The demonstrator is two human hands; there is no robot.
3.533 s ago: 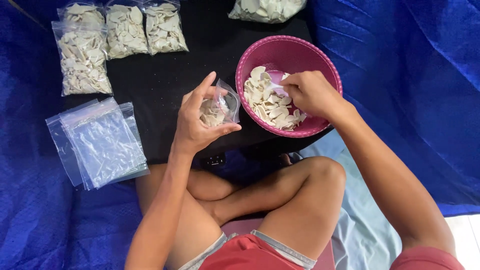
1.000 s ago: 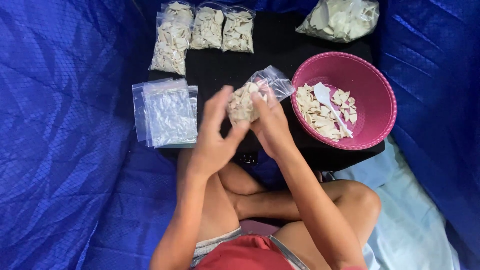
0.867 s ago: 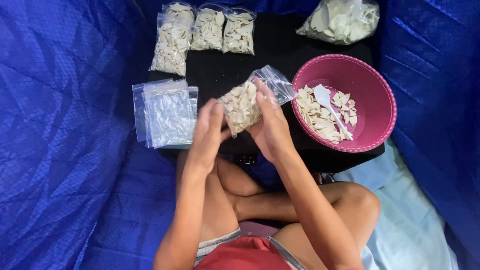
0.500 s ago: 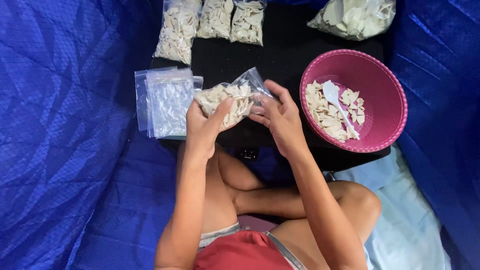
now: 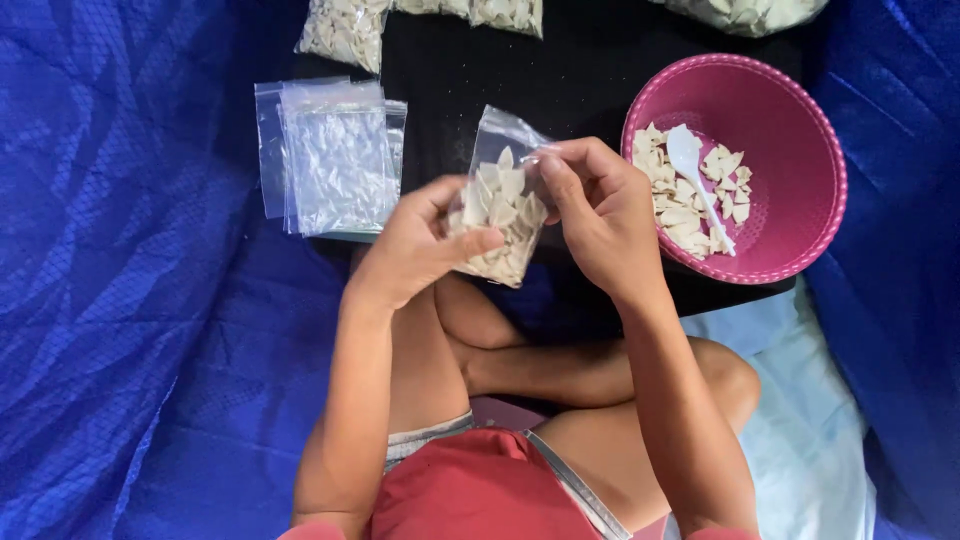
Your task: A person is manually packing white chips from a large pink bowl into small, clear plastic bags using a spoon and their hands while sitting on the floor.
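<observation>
Head view, both hands (image 5: 420,250) (image 5: 600,215) w/ filled clear bag (image 5: 497,210), pink bowl (image 5: 800,200) nearby

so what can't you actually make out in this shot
- Head view: whether the small clear bag is sealed; the right hand covers its top edge.
- Filled bags at the back: cut off by the top frame edge.
- What the pale pieces in the pink bowl are: too small.
- Left hand hides the bag's lower side.

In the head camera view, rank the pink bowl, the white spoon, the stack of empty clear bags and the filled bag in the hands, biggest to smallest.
1. pink bowl
2. stack of empty clear bags
3. filled bag, raised nearer the camera, so it may look oversized
4. white spoon
</observation>
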